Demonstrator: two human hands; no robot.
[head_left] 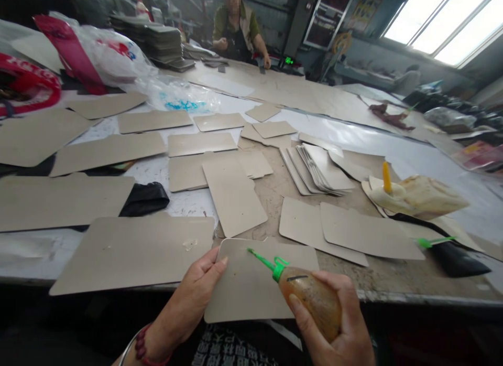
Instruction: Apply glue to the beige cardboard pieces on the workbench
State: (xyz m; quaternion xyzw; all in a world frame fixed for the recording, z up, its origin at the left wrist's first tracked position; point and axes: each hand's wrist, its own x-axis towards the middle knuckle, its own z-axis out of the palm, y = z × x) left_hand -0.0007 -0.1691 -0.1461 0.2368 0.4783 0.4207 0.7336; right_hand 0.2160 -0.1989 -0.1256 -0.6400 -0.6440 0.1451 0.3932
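Near the table's front edge, my left hand [196, 290] pinches the left edge of a beige panel [251, 298] with rounded corners, thumb on top. My right hand [341, 324] is wrapped round a squeeze bottle [314, 298] of amber contents with a green nozzle. The nozzle tip points left and sits over the upper left part of the panel; whether it touches cannot be made out. Another beige panel [137, 256] lies left of my left hand, and a further one [233, 198] lies just beyond the held panel.
More panels cover the table [267, 172]. A fanned stack [322, 169] lies right of centre. Rightward are a yellow-tipped bottle [428, 195] and a black bottle [459, 258] with green nozzle. Plastic bags [113, 51] lie back left. A person [236, 30] stands across the table.
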